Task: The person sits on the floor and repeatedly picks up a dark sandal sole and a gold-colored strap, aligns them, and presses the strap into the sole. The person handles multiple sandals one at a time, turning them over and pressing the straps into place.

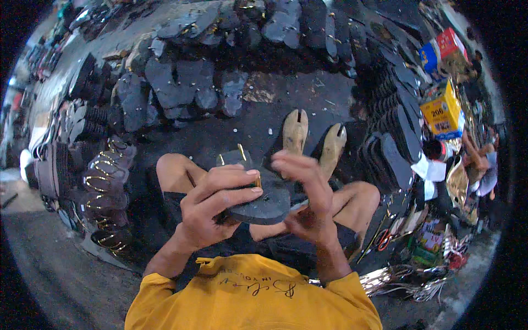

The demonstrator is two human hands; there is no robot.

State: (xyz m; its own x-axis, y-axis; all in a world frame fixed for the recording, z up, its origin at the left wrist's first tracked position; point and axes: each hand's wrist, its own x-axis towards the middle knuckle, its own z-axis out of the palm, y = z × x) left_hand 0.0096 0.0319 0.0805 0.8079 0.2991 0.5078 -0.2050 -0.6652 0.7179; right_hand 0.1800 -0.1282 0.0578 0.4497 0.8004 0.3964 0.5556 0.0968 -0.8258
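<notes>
My left hand (217, 201) is closed around a dark sandal (261, 208), with its fingers over the gold strap (258, 180) near the middle of the sole. A thin gold piece (241, 152) stands up beyond my fingertips. Just right of the sandal is my right hand (308, 190), slightly blurred, its fingers stretched out and nothing seen in them. Whether its palm touches the sole's edge I cannot tell. Two wooden shoe lasts with notched toes, one upright last (296, 132) and one tilted last (333, 149), lie on the floor beyond my right hand.
Stacked dark soles (388, 148) rise on the right, and more soles (181, 82) lie across the far side. Sandals with gold straps (107, 184) are lined up at left. A yellow box (441, 110), orange-handled scissors (381, 237) and a bundle of straps (418, 283) are at right. Another person (484, 162) sits beyond.
</notes>
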